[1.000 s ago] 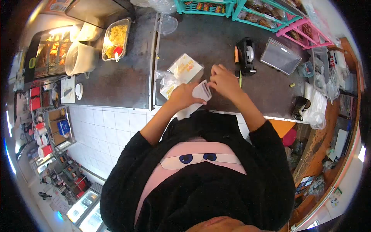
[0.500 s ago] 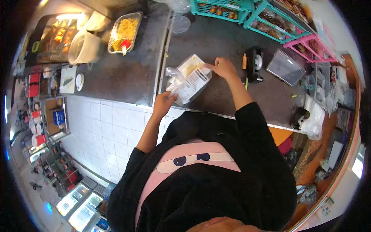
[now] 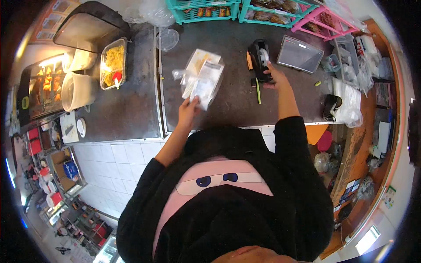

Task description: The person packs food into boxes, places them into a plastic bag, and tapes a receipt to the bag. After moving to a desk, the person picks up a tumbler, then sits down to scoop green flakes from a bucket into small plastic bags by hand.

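My left hand (image 3: 188, 110) pinches the lower edge of a clear plastic bag (image 3: 204, 76) with white printed papers and something yellowish showing through it. The bag lies on the dark counter, its loose end bunched at the left. Over to the right, my right hand (image 3: 277, 79) is at the near end of a black tape dispenser (image 3: 255, 52), fingers apart; whether they touch it or the tape is too small to tell. Beside the dispenser lie an orange-handled tool (image 3: 249, 61) and a thin green stick-like item (image 3: 258, 94).
A grey clear-lidded box (image 3: 300, 53) sits right of the dispenser. Teal baskets (image 3: 206, 13) and a pink basket (image 3: 326, 24) line the back. At the left are a tray of yellow food (image 3: 113, 65) and a white tub (image 3: 76, 92). White plastic bags (image 3: 348, 101) lie at the right edge.
My right hand has let go of the bag and moved right to the tape dispenser. My left hand still grips the bag's lower edge. The view has shifted to the right.
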Demonstrator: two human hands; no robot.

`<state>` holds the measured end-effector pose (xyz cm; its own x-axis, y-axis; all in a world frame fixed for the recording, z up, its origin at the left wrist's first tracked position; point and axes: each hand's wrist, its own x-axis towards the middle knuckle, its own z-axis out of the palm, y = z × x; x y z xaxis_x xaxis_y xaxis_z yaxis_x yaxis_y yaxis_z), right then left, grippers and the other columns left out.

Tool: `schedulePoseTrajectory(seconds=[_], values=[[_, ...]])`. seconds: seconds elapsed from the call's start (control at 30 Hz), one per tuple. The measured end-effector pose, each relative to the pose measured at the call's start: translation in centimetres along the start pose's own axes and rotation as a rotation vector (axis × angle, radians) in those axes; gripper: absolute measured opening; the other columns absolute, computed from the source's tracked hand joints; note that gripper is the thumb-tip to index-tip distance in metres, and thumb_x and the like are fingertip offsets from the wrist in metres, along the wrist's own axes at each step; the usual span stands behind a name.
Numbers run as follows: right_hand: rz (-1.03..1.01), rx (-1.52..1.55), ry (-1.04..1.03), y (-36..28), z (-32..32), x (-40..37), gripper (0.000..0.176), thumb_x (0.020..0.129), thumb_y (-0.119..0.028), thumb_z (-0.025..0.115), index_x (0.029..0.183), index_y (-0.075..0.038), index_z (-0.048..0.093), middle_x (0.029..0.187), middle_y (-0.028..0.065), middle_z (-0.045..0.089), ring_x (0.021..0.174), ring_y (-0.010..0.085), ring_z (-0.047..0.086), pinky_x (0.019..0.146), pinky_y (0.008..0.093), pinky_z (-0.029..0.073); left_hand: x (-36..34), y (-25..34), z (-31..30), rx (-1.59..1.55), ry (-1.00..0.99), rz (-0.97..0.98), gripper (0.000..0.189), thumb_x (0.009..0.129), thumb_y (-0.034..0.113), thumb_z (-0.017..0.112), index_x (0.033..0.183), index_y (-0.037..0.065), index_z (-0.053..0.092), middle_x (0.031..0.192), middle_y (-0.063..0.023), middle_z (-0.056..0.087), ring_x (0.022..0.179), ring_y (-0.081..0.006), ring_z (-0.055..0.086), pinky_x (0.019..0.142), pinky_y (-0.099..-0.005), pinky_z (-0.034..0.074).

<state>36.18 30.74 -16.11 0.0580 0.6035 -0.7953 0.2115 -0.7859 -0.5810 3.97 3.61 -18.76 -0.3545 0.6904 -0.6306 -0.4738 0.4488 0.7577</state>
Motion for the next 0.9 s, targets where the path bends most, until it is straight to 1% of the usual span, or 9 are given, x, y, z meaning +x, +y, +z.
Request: schedulePoseTrajectory(seconds=[0.03,0.13,0.23,0.33,0.43,0.53,0.7,0.83,0.9], values=[[-0.017,0.052,0.049,0.6,-0.3,1.5,0.057,0.091,-0.053,0.074,0.114,-0.002,0.07,0.135,0.0222,0.056,0.108,0.0353,0.064,0.082,0.0489,0.063,0.9,0.5,1.5,-0.019,-0.021,-0.006,0.039,0.097,0.034,0.073,0.125,0.007,0.067,0.109,-0.0042,0.069,0.095,-0.0164,0.067,0.085,-0.0356,0.055],[-0.252,0.36,-0.027,5.7,-1.5,2.5,0.045,0.092,-0.043,0.078,0.111,-0.003,0.071,0.115,0.012,0.065,0.095,0.025,0.067,0.081,0.045,0.064,1.6,3.0,4.9,0.022,-0.066,0.011,0.041,0.097,0.036,0.073,0.126,0.008,0.067,0.11,-0.0037,0.069,0.095,-0.0162,0.067,0.085,-0.0359,0.055],[-0.438,0.443,0.075,11.1,-1.1,0.5,0.04,0.092,-0.036,0.079,0.098,0.002,0.072,0.123,0.0124,0.065,0.086,0.019,0.064,0.072,0.0408,0.064,1.9,3.9,5.3,0.196,-0.031,0.047,0.045,0.096,0.04,0.073,0.125,0.006,0.069,0.116,-0.0062,0.071,0.098,-0.0164,0.067,0.085,-0.0345,0.054],[-0.385,0.093,0.19,12.2,-1.5,1.0,0.037,0.093,-0.035,0.078,0.093,0.001,0.075,0.112,0.0122,0.069,0.086,0.0216,0.067,0.071,0.0369,0.06,1.6,4.8,4.6,0.525,-0.006,0.093,0.047,0.096,0.043,0.073,0.121,0.004,0.072,0.114,-0.0092,0.073,0.098,-0.0176,0.067,0.086,-0.0334,0.052],[-0.907,-0.358,0.5,12.9,-1.7,3.3,0.04,0.092,-0.042,0.077,0.088,-0.002,0.078,0.101,0.0144,0.071,0.079,0.0286,0.069,0.071,0.0393,0.055,1.8,4.7,4.2,0.694,-0.014,0.224,0.046,0.095,0.044,0.072,0.116,0.003,0.074,0.107,-0.0113,0.073,0.096,-0.0186,0.067,0.085,-0.0327,0.05],[-0.654,-0.85,0.694,13.4,-2.7,4.7,0.045,0.089,-0.051,0.075,0.087,-0.006,0.079,0.079,0.0182,0.071,0.075,0.0343,0.069,0.08,0.0433,0.054,3.1,3.3,3.4,0.674,-0.046,0.351,0.044,0.096,0.044,0.071,0.112,0.003,0.075,0.103,-0.0118,0.073,0.096,-0.0203,0.068,0.086,-0.0327,0.049],[-0.425,-0.304,0.134,10.6,-0.3,-1.7,0.049,0.092,-0.051,0.072,0.077,-0.005,0.073,0.077,0.0121,0.067,0.076,0.0244,0.066,0.075,0.0351,0.05,4.7,1.8,2.5,0.672,-0.064,0.33,0.042,0.096,0.041,0.071,0.113,0.004,0.076,0.116,-0.0157,0.069,0.111,-0.0272,0.065,0.097,-0.0357,0.048],[-0.928,-0.413,-0.273,3.6,8.5,-6.4,0.044,0.093,-0.044,0.074,0.086,-0.001,0.078,0.083,0.0089,0.062,0.079,0.0216,0.064,0.071,0.0351,0.049,5.1,1.5,2.4,0.702,-0.042,0.418,0.041,0.095,0.042,0.072,0.113,0.005,0.077,0.132,-0.0185,0.062,0.125,-0.0323,0.057,0.107,-0.0397,0.043],[-0.989,-0.526,-0.257,2.2,12.2,-5.5,0.051,0.09,-0.054,0.073,0.085,-0.003,0.079,0.084,0.0108,0.068,0.083,0.0243,0.069,0.072,0.0372,0.051,5.5,1.2,2.3,0.705,-0.047,0.421,0.04,0.094,0.042,0.073,0.113,0.007,0.077,0.136,-0.0187,0.059,0.128,-0.0331,0.056,0.108,-0.0404,0.042]])
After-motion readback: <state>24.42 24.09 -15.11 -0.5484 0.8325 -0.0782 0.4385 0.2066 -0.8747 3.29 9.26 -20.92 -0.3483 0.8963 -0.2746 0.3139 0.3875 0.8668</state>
